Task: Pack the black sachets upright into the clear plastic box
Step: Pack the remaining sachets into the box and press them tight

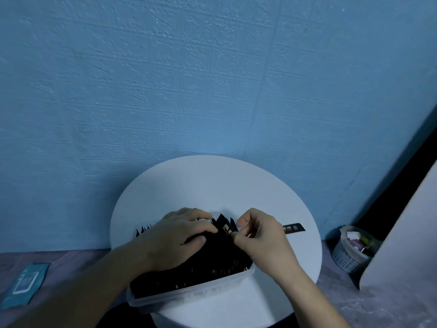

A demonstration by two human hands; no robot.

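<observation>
My left grip (179,235) is pressing open-fingered on the black sachets (201,268) standing in the clear plastic box (189,295) on the white bench (224,185). My right grip (257,235) is pinching one gold-printed sachet (225,227) at the row's far right end. I am risking the row springing back and tilting that sachet if my left pressure slackens.

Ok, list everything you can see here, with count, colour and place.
sachets: many, black, standing in the box
loose sachet: one, black, flat on the table beyond the right hand
box: one, clear, on the table's near edge
table: one, white, against the wall
basket: one, pale, on the floor at right
packet: one, teal, on the floor at left
left hand: one, resting on the sachets
right hand: one, pinching a sachet in the box
</observation>
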